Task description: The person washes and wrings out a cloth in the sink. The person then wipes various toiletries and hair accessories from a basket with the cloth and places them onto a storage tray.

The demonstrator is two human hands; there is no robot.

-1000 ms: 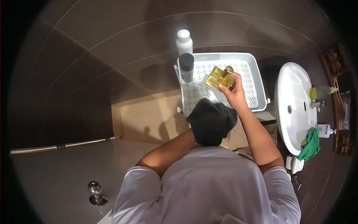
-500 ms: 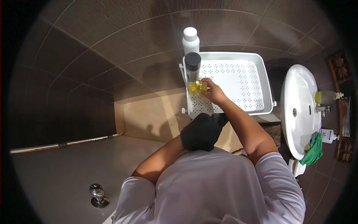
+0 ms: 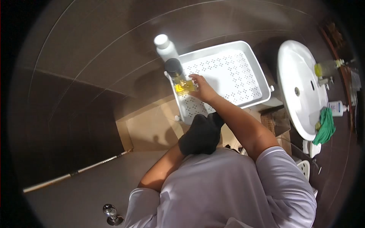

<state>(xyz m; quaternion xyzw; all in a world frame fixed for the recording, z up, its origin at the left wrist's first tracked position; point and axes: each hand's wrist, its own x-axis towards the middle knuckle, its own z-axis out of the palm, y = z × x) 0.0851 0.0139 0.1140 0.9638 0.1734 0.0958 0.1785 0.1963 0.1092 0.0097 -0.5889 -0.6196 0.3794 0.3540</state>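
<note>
A small glass bottle of yellow liquid with a gold-coloured top (image 3: 184, 87) is in the fingers of my right hand (image 3: 203, 90), above the left end of a white perforated tray (image 3: 249, 97). Beside it stands a clear bottle with a dark grey cap (image 3: 174, 67), and behind that a white bottle (image 3: 165, 47). Black cloth (image 3: 200, 135) covers my left hand (image 3: 190, 140), bunched about it in front of my shirt; the fingers are hidden under the cloth.
To the right is a white washbasin (image 3: 294, 95) with a tap (image 3: 325, 81). A yellow soap bottle (image 3: 326, 69), a white pump bottle (image 3: 335, 108) and a green cloth (image 3: 326, 127) are at its edge. A door knob (image 3: 112, 214) shows at lower left. Dark tiled wall rises behind the tray.
The view has turned and shifted, so the tray appears tilted and further left. My right hand still holds the yellow bottle beside the capped bottle; my left hand stays in the black cloth.
</note>
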